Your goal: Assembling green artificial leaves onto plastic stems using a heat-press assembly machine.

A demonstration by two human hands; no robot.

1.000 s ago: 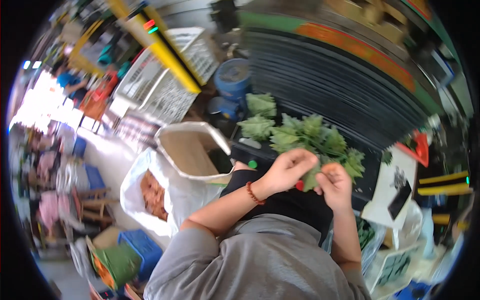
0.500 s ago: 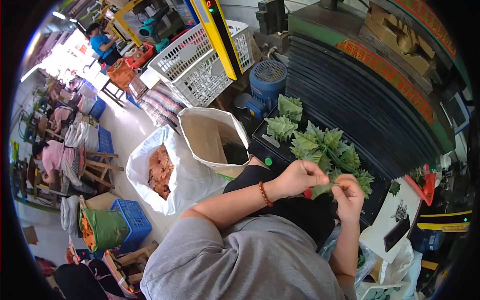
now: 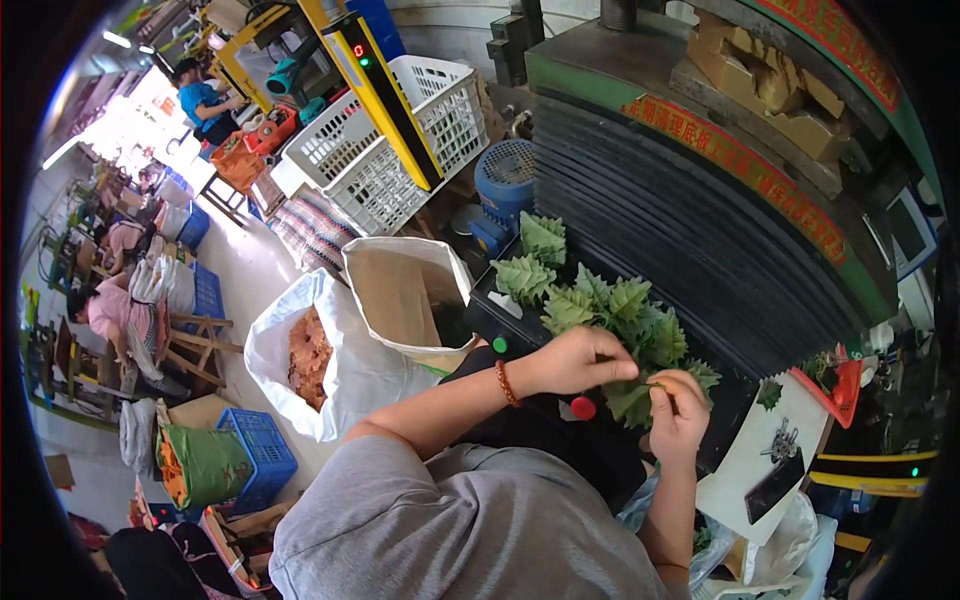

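Green artificial leaves (image 3: 612,300) lie heaped on the black machine bed in front of me. My left hand (image 3: 575,362), with a brown bead bracelet (image 3: 507,384) on its wrist, hovers at the near side of the heap; its thumb and forefinger are slightly apart and I see nothing between them. Just to its right, the thumb and fingers of my right hand (image 3: 682,408) pinch the stem end of a green artificial leaf (image 3: 628,404). The leaf's blade hangs beneath the left fingertips. Part of the stem is hidden by the fingers.
A red button (image 3: 583,408) and a green button (image 3: 499,344) sit on the machine's near edge. To the left stand an open sack (image 3: 400,290) and a white sack (image 3: 265,345) of reddish-brown pieces. At right, a phone (image 3: 774,487) and keys (image 3: 783,440) lie on a white board (image 3: 735,495).
My view has shifted, so the surroundings sit differently in it. My left thumb and forefinger have parted from their pinch and drawn slightly away from the right fingertips, which still pinch the stem.
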